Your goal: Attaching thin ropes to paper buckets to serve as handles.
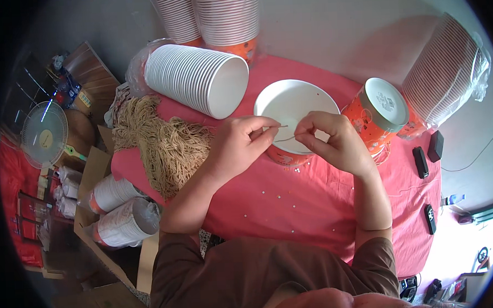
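Both my hands are closed in pinches over an open paper bucket [296, 88], white inside and orange outside. Between the thumb and fingertips of my left hand [240, 144] is a thin tan cord [286, 139], its short end poking out. The cord sags slightly across to my right hand [338, 141], which pinches it at the other side. Left of my left forearm lies a big tangled bundle of similar tan cords [172, 149]. An upturned orange bucket [386, 105] stands right of my right hand, with some thin strands near its foot.
Small pale beads [278, 196] are scattered over the red tablecloth [310, 228]. A stack of white buckets [194, 79] lies on its side behind. A wrapped stack [441, 68] leans at right, near dark handheld devices [420, 162]. A cardboard box [96, 171] holds more stacks.
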### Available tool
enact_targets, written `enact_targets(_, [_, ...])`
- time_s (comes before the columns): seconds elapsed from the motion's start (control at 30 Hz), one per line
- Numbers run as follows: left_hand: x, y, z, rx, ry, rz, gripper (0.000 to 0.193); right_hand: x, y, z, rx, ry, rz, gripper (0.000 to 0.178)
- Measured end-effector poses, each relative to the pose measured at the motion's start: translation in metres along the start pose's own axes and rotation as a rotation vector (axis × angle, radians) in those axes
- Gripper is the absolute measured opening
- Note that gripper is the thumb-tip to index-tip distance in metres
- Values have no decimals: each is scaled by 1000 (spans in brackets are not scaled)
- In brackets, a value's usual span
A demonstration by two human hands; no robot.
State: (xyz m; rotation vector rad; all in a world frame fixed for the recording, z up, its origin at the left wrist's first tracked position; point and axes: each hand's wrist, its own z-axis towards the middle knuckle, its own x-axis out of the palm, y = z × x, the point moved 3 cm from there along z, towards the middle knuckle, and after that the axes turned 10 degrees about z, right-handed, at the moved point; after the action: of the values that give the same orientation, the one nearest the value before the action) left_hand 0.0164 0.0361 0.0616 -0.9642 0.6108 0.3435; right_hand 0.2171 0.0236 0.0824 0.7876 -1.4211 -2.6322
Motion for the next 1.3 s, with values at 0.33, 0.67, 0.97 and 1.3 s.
enact_targets(0.33, [13, 16, -3, -36, 181, -323, 15, 9, -13, 20, -85, -93, -204, 9])
enact_targets(0.67, [13, 28, -6, -185, 233, -649, 15, 11, -3, 11, -294, -96, -270, 18])
enact_targets(0.97, [14, 29, -7, -123, 192, -684, 13, 12, 1, 13, -314, -108, -313, 12])
enact_targets(1.3, [11, 34, -8, -143, 217, -663, 10, 1, 2, 10, -268, -159, -234, 9])
